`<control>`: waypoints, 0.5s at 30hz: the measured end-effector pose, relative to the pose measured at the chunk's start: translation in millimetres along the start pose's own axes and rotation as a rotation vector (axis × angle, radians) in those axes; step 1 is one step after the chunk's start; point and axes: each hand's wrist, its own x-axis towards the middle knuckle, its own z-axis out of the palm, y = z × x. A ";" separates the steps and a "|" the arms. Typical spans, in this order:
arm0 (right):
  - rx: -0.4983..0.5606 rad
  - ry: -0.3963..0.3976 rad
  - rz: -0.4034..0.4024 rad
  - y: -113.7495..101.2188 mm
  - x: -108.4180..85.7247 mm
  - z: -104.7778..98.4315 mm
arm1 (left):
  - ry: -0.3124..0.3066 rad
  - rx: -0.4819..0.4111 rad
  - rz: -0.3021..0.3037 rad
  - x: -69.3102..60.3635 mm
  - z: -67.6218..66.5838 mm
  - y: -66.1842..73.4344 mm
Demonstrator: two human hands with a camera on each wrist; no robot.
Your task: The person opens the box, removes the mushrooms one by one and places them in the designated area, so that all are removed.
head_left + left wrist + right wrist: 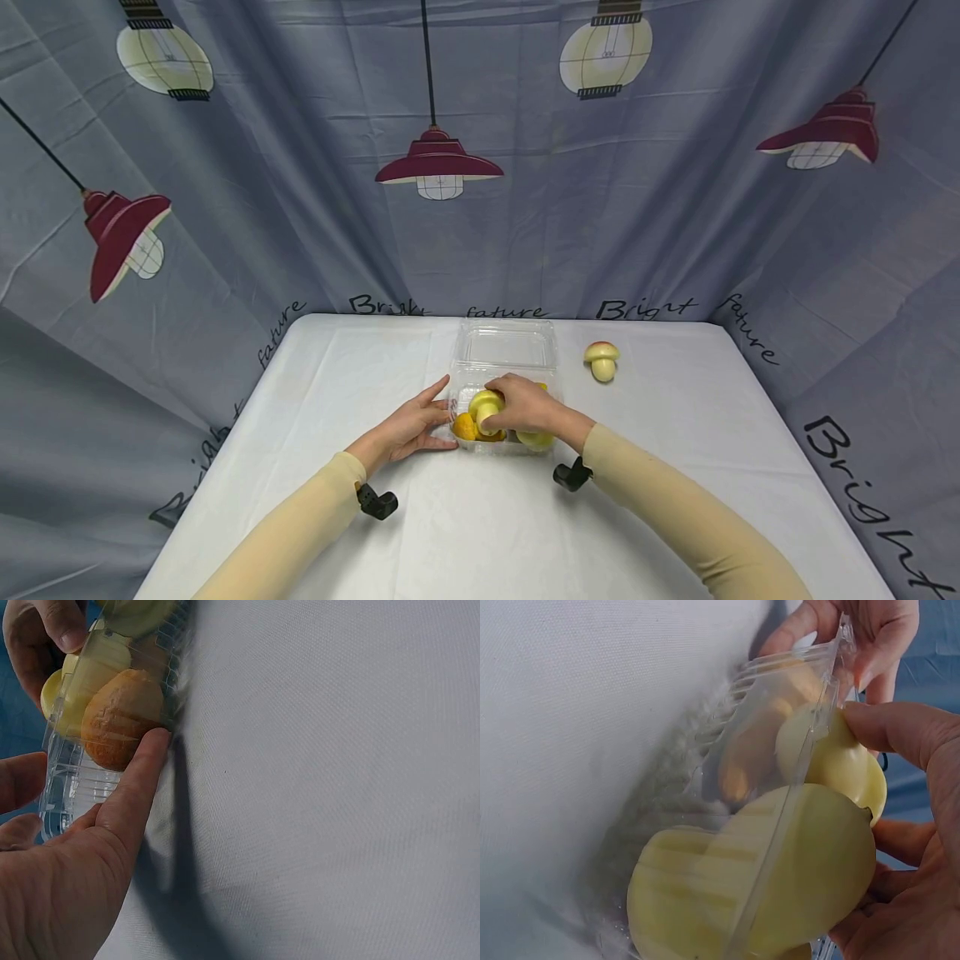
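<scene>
A clear plastic clamshell box [506,448] sits on the white table with its lid [506,343] folded back. My right hand [528,404] reaches into the box and pinches a yellow toy mushroom [486,403] between thumb and fingers. Beside that mushroom lies an orange-brown, bread-like piece [124,720]. Larger pale yellow rounded pieces [810,862] fill the other side, partly behind the right hand. My left hand [412,425] is spread along the box's left wall, its fingers extended and touching the plastic.
Another toy mushroom [602,361], with a yellow and reddish cap, stands on the white tablecloth [637,517] to the right of the box. A grey curtain [510,242] printed with lamps hangs behind the table's far edge. Each wrist wears a small black camera.
</scene>
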 end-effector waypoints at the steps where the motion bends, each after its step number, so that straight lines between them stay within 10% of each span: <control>1: 0.004 0.002 -0.003 0.0 0.1 0.2 | 0.000 0.001 -0.001 -0.1 0.2 0.2; 15: 0.026 0.001 0.013 -2.2 -0.5 -0.4 | -0.008 0.007 -0.007 -1.3 1.1 1.3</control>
